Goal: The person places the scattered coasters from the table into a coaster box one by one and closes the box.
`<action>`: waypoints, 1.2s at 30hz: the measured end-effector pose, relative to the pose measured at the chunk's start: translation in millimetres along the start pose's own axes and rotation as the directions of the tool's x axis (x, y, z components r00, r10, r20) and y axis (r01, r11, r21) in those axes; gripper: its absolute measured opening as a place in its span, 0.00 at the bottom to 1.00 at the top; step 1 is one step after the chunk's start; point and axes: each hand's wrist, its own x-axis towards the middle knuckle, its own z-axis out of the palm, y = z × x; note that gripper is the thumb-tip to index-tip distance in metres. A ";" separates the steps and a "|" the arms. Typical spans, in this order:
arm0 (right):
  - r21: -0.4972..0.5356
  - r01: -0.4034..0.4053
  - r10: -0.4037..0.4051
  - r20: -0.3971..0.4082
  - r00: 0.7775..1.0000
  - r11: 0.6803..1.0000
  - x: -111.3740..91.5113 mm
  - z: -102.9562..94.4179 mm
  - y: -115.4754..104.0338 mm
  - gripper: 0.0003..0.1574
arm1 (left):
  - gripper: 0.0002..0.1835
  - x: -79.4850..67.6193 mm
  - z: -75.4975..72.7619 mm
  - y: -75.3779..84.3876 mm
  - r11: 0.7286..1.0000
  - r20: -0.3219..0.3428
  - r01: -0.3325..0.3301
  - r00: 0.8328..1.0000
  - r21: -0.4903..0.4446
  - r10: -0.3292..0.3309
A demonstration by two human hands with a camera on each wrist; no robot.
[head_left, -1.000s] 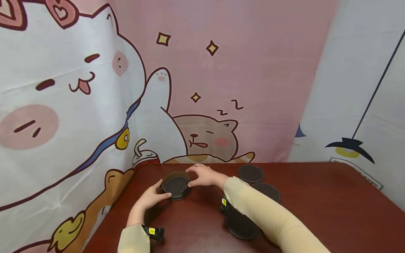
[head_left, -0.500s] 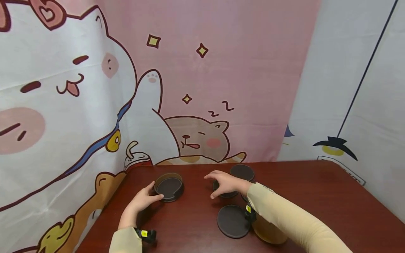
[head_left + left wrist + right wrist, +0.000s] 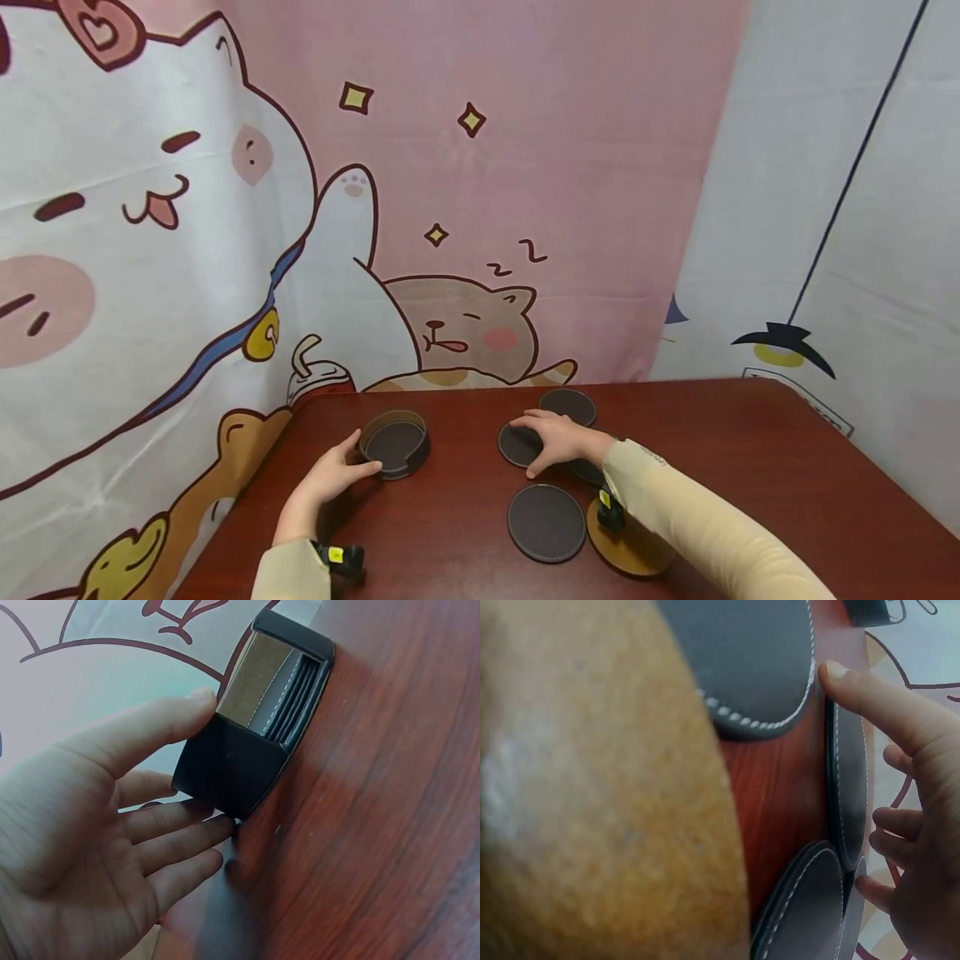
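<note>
On grained wood (image 3: 435, 542), stitched discs (image 3: 546, 523), left hand (image 3: 327, 477) gripping cylindrical holder (image 3: 231, 761)

A reddish-brown wooden surface (image 3: 757, 475) stretched beneath a printed fabric backdrop (image 3: 600, 183), pink in the middle and pale at the right. On the left the cloth showed a large white cartoon cat (image 3: 217, 217) with a blue collar (image 3: 208, 372) and a yellow bell (image 3: 262, 336). Beside it lay a brown sleeping animal (image 3: 480, 325) below two Z marks (image 3: 532, 251). Yellow stars (image 3: 356, 97) dotted the pink, and a black lamp (image 3: 783, 337) hung on a dark cord (image 3: 860, 163) at the right.
</note>
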 end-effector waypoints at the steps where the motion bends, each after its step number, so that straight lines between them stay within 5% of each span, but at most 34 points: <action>1: 0.000 -0.007 0.007 0.001 1.000 1.000 -0.1 0.3 1.1 0.54 | 0.50 -0.2 0.0 0.5 1.000 0.002 0.002 1.000 0.001 -0.002; 17: -0.027 -0.023 0.023 -0.007 1.000 0.999 0.3 1.4 4.9 0.53 | 0.50 -0.3 1.3 0.1 1.000 0.002 0.000 1.000 -0.018 0.000; 30: -0.054 0.008 -0.013 -0.094 0.996 0.998 2.8 6.7 11.7 0.51 | 0.50 1.8 3.0 -3.0 0.999 -0.010 -0.017 1.000 -0.047 0.016; 36: -0.007 0.031 -0.032 -0.113 0.993 0.999 4.0 -5.9 6.7 0.50 | 0.49 1.4 1.8 -3.4 0.999 -0.004 -0.011 1.000 -0.048 0.011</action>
